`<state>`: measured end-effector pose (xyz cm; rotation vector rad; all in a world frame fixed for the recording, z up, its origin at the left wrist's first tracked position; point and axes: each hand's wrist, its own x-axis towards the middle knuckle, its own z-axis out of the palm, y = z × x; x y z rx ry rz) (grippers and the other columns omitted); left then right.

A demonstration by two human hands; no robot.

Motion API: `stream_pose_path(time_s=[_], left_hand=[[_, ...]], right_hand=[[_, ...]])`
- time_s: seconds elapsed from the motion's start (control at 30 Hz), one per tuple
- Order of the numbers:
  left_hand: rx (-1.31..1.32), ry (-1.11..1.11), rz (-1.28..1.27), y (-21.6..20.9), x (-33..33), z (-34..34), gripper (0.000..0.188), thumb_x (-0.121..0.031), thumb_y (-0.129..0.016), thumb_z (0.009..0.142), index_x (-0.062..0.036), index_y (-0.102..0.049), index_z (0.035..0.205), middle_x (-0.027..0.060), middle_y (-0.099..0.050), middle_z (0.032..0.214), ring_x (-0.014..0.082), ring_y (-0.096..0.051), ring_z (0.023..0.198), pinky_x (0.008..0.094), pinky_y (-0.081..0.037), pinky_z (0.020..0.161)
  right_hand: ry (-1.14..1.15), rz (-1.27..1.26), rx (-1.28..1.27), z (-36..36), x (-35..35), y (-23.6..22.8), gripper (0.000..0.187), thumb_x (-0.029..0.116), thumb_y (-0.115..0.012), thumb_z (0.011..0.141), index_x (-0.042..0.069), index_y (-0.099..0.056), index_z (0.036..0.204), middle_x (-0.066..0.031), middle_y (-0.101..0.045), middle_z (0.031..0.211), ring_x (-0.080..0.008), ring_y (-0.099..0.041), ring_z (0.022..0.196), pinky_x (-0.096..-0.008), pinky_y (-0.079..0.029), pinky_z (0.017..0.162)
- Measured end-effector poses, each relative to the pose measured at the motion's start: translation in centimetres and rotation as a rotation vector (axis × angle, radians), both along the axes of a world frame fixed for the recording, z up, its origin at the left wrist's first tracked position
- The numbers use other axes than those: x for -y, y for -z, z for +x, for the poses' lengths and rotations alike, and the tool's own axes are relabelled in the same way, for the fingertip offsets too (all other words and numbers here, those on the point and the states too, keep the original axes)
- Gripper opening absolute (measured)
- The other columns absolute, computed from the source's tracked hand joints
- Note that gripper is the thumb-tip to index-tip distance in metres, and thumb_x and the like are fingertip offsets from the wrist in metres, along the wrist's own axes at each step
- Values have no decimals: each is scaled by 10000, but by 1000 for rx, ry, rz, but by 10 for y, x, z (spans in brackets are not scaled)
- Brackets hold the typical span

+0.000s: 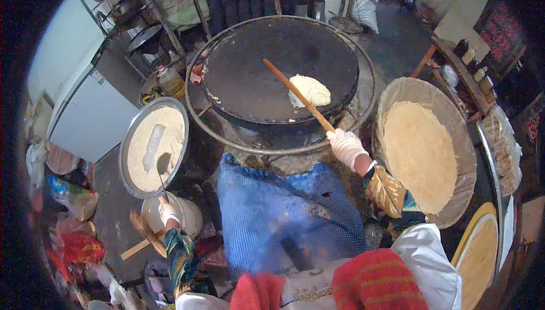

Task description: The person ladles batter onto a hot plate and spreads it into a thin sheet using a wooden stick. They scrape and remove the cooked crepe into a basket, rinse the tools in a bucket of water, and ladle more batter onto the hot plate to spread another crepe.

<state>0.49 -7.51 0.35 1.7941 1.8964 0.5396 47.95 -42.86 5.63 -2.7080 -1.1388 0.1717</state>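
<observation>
Gloved and closed, my right hand (348,149) grips a long wooden stick (296,92) that slants forward over the round black griddle (255,77). Against the stick's far side, on the griddle's right part, lies a lump of pale batter (313,91). At the lower left my left hand (168,211), also gloved, is closed around the thin handle of a ladle (164,164). The ladle's bowl is over a metal basin (123,154) of pale batter (139,142); whether it touches the batter I cannot tell. A clear, bottle-like plastic piece (153,146) lies in that batter.
A ring-shaped metal rail (196,108) surrounds the griddle. To the right, a plastic-lined basket (466,162) holds thin round flatbreads (420,157). Blue netting (284,208) covers the near side. A white bucket (190,214) and a straw brush (146,229) are beside my left hand.
</observation>
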Motion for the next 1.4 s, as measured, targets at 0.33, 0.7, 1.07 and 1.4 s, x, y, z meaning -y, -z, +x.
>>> stream_pose_path(time_s=[0.33, 0.7, 1.07, 1.4], left_hand=[[-815, 281, 14, -16, -2, 32, 631, -364, -591, 782, -106, -372, 1315, 91, -348, 1398, 302, -266, 1324, 529, -250, 1021], [-478, 1071, 517, -53, 206, 259, 558, -339, -436, 856, 17, -445, 1285, 173, -439, 1355, 316, -306, 1329, 533, -80, 1114], [-675, 1060, 590, -62, 218, 263, 536, -255, -381, 897, 16, -367, 1360, 173, -371, 1414, 325, -280, 1347, 578, -55, 1103], [-702, 1060, 527, -55, 203, 261, 551, -251, -330, 915, 21, -300, 1393, 163, -310, 1458, 319, -258, 1365, 608, -45, 1088]], right_hand=[[132, -69, -42, -15, -5, -42, 434, 408, -317, 965, 29, -526, 992, -242, -641, 896, -407, -615, 867, -498, -463, 791], [24, -112, 148, -22, -10, -25, 400, 416, -359, 955, 59, -532, 901, -201, -645, 769, -381, -632, 764, -473, -490, 703], [151, -44, 284, 21, -2, -13, 381, 404, -372, 952, 59, -527, 903, -205, -642, 822, -383, -615, 821, -490, -475, 741], [134, -59, 245, 44, -3, -8, 409, 437, -370, 939, 58, -522, 918, -232, -634, 788, -422, -617, 750, -521, -478, 683]])
